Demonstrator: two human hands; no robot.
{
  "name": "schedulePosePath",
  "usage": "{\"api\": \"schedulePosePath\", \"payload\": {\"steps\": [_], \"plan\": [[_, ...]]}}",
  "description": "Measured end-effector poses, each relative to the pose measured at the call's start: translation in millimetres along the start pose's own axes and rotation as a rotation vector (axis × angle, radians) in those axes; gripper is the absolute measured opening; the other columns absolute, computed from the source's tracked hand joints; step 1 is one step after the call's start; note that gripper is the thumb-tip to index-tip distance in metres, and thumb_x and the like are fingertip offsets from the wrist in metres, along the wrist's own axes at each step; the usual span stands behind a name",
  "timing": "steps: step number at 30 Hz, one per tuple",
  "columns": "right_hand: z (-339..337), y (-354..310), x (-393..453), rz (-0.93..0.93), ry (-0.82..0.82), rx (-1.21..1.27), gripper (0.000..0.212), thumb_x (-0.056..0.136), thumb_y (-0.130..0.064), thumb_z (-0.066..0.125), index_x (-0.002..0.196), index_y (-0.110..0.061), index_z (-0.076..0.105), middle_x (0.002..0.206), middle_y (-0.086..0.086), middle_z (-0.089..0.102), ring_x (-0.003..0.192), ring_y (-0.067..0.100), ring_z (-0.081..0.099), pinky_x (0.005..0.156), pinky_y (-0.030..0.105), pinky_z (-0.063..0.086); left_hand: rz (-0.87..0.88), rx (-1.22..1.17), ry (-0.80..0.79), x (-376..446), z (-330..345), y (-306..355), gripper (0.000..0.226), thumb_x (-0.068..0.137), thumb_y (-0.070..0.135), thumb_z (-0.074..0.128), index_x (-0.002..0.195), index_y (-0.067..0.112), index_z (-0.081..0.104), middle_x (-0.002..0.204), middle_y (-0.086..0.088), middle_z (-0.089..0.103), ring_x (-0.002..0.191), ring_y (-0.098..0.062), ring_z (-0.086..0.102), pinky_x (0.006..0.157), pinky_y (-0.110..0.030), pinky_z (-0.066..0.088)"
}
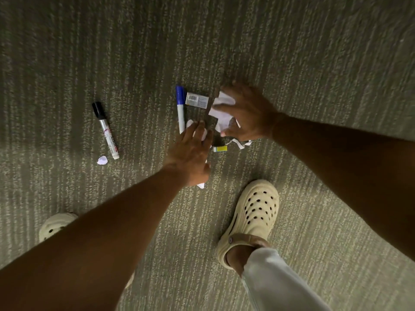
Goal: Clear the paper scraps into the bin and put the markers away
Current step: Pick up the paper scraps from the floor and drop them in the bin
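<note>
Paper scraps bunched in right hand grip; left hand flat, fingers spread on carpet.

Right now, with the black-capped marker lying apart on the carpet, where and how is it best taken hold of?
Probably mid-barrel, pinched from above across its width. The black-capped marker lies flat on the carpet, cap away from the person, with bare carpet on both long sides. The left hand is nearer than the right hand, which holds crumpled paper. A small scrap lies beside its near end.
</note>
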State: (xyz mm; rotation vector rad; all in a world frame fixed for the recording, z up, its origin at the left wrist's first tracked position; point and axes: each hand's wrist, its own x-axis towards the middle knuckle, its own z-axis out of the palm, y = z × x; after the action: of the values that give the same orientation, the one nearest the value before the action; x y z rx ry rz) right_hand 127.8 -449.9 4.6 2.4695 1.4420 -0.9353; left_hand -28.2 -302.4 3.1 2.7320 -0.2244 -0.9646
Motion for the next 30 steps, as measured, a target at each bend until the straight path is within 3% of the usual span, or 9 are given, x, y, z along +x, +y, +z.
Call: {"api": "schedulePosePath", "payload": {"steps": [4,8,11,15,19,21,23,27,30], "plan": [[8.6,-7.1,-16.9,-0.061,-0.054,-0.030,0.055,0.076,-0.027,0.071,0.129,-0.025,0.056,0.148,0.013,0.040,0.137,0.039,0.032,0.106,0.053,0.035,-0.006,-0.032,-0.017,-11.7,8.0,11.3,0.093,0.082,0.052,0.053,0.149,0.007,0.007,0.156,-0.019,0.012,0.144,-0.036,0.009,0.115,-0.046,0.020],[14.7,-5.4,-32.8,-0.065,-0.073,-0.127,0.062,0.072,-0.048,0.064,0.130,-0.027,0.052,0.147,0.011,0.038,0.135,0.040,0.032,0.105,0.056,0.033,-0.026,0.058,0.059,-23.1,16.0,13.4,0.100,0.075,0.061,0.057,0.148,0.006,0.016,0.153,-0.027,0.014,0.142,-0.045,0.007,0.115,-0.050,0.012],[20.1,-6.4,-38.0,0.033,-0.104,-0.161,0.095,0.064,-0.077,0.057,0.143,-0.031,0.033,0.155,0.011,0.024,0.138,0.046,0.022,0.103,0.069,0.028,-0.090,0.057,0.076,-24.2,18.9,13.6,0.111,0.069,0.067,0.061,0.148,0.007,0.012,0.152,-0.033,0.007,0.141,-0.049,0.001,0.114,-0.053,0.010],[31.0,-19.1,-40.2,0.129,-0.145,-0.094,0.112,0.059,-0.074,0.069,0.147,-0.030,0.016,0.160,0.012,0.007,0.142,0.050,0.011,0.098,0.070,0.035,-0.117,0.090,-0.055,-22.4,23.4,20.1,0.124,0.067,0.064,0.069,0.148,0.006,-0.003,0.153,-0.034,-0.003,0.142,-0.047,-0.001,0.114,-0.054,0.014],[34.8,-30.2,-43.2,0.163,-0.147,-0.044,0.094,0.074,-0.049,0.074,0.147,-0.026,0.020,0.158,0.016,0.010,0.142,0.046,0.016,0.099,0.059,0.044,-0.135,0.089,-0.063,-31.2,23.7,23.7,0.095,0.082,0.032,0.070,0.148,0.002,0.009,0.152,-0.034,0.006,0.142,-0.045,0.011,0.110,-0.049,0.031],[34.1,-32.3,-48.0,0.153,-0.122,-0.026,0.075,0.083,-0.035,0.070,0.145,-0.023,0.030,0.156,0.017,0.021,0.138,0.043,0.026,0.093,0.052,0.050,-0.125,0.053,-0.024,-36.6,21.2,23.6,0.060,0.094,0.017,0.038,0.147,0.000,0.015,0.152,-0.033,0.010,0.142,-0.044,0.014,0.106,-0.048,0.038],[33.3,-34.8,-51.4,0.151,-0.090,-0.022,0.056,0.090,-0.020,0.058,0.142,-0.020,0.037,0.153,0.016,0.026,0.135,0.041,0.032,0.085,0.048,0.053,-0.102,0.023,-0.042,-40.8,18.6,23.9,0.061,0.087,0.014,0.011,0.146,-0.001,0.017,0.152,-0.032,0.012,0.141,-0.044,0.016,0.104,-0.048,0.039],[32.1,-43.3,-53.2,0.175,-0.111,-0.004,0.047,0.096,-0.012,0.042,0.143,-0.018,0.037,0.152,0.015,0.027,0.130,0.037,0.039,0.085,0.045,0.051,-0.050,0.057,-0.097,-44.2,27.0,26.1,0.062,0.090,0.001,0.045,0.145,0.000,0.018,0.152,-0.030,0.014,0.140,-0.040,0.020,0.101,-0.045,0.045],[31.1,-47.3,-54.1,0.194,-0.101,0.018,0.045,0.096,-0.012,0.039,0.141,-0.016,0.041,0.148,0.015,0.035,0.123,0.037,0.047,0.086,0.044,0.050,-0.015,0.073,-0.126,-48.0,33.0,29.6,0.064,0.085,0.002,0.057,0.142,0.000,0.028,0.147,-0.027,0.028,0.133,-0.035,0.033,0.092,-0.042,0.051]]}}
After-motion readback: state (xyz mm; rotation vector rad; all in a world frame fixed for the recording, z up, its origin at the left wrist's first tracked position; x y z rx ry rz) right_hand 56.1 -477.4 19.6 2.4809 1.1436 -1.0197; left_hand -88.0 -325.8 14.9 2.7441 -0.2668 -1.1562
